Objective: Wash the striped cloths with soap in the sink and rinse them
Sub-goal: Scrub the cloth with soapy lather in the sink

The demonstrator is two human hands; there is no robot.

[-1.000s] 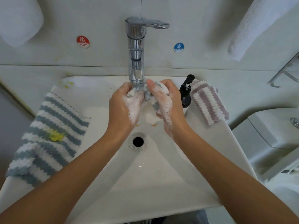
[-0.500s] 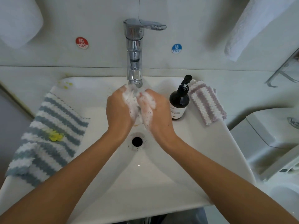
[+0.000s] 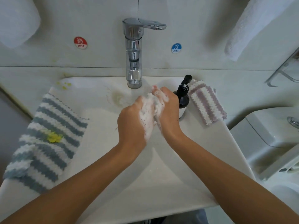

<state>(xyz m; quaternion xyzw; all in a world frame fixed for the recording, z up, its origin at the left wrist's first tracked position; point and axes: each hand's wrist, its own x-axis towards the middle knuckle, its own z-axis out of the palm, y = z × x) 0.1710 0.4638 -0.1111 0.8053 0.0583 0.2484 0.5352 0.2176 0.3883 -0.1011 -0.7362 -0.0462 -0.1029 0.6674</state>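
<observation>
1. White lather coats both hands, which press together over the white ceramic sink [image 3: 100, 159], just in front of the chrome tap [image 3: 134, 50]. The left hand [image 3: 134, 122] and the right hand [image 3: 168, 113] have their fingers curled round a small foam-covered cloth [image 3: 152, 101] squeezed between the palms; its stripes cannot be made out under the suds.
2. Two more striped cloths are in view. One blue-and-white striped fluffy cloth [image 3: 48, 139] lies draped over the sink rim, well to the left of the tap, with a yellow smear [image 3: 54, 137] on it. One purple-and-white striped fluffy cloth [image 3: 206, 102] lies on the rim to the right of the tap.
3. One black pump soap bottle [image 3: 183, 96] stands between the right hand and the purple cloth, to the right of the tap.
4. Small yellow spots [image 3: 64, 85] mark the rim at the back, left of the tap.
5. On the pale wall behind the tap, one round red HOT sticker [image 3: 80, 42] sits to its left and one round blue COLD sticker [image 3: 176, 48] to its right.
6. One white towel [image 3: 252, 25] hangs at the upper right, well away from the tap.
</observation>
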